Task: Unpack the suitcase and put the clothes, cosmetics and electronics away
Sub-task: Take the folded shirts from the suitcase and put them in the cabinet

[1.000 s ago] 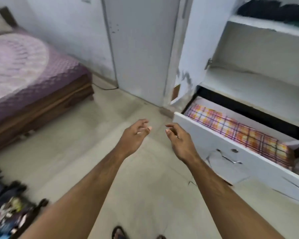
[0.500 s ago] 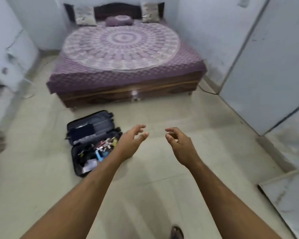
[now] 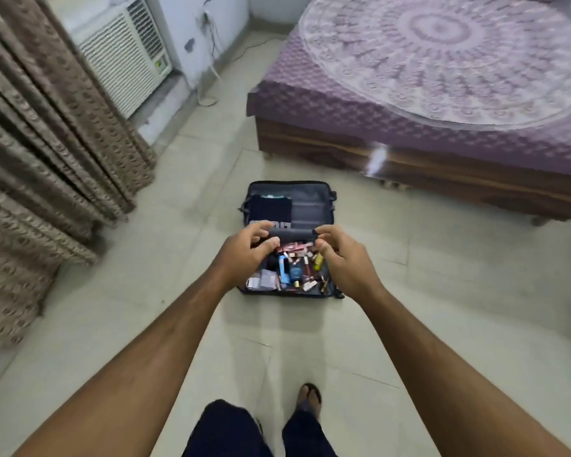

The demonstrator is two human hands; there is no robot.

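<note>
**Two hands out front, one open suitcase on the floor**

Nearest the camera: two legs in dark trousers (image 3: 231,430) and one sandalled foot (image 3: 309,395) on the pale tiled floor (image 3: 442,324). Two bare forearms reach forward from there. The left hand (image 3: 241,255) and right hand (image 3: 343,258) sit in front of the suitcase from this angle, fingers curled with the thumbs tucked toward the fingertips, a bit apart from each other. Honestly can't tell if they're pinching anything or just hovering, since the dark middle ridge of the case lines up right between them.

One suitcase (image 3: 310,201), dark, lying flat and fully opened, just past the hands. The near half is a jumble of cosmetics (image 3: 295,270): small tubes, bottles and boxes in blue, red, yellow and pink, too many and too blurry to count. The far half has a dark folded garment (image 3: 271,209) on the left and a grey lining on the right. The hands cover parts of both halves.

Further off: one bed (image 3: 442,94) with a purple mandala cover on a wooden base, to the right. On the left, brown patterned curtains (image 3: 47,143), then one white air conditioner unit (image 3: 122,54) low against the wall, with a cable (image 3: 211,77) trailing onto the floor beside it.
</note>
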